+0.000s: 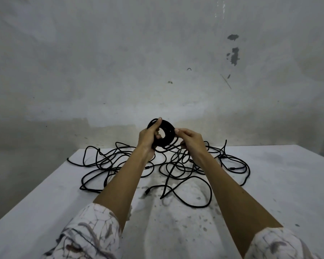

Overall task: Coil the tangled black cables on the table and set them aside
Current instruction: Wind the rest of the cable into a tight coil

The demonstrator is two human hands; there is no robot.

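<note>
Above the tabletop (269, 184) at twelve o'clock, both hands, left hand (148, 136) and right hand (190, 141), pinch a black cable coil (166, 132); the trailing strand may well snag the tangled cables (176, 169) beneath.

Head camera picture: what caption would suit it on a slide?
Both hands, left and right, hold a wound black coil above tangled cables on a white table.

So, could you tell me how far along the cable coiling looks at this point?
Partly done. One neat coil is wound and held above the table: the left hand grips its near side, while the right hand pinches the strand feeding onto it. Still left is the tangled pile of loose cables spread across the far half of the table. No finished coil lies set aside in view.
</note>
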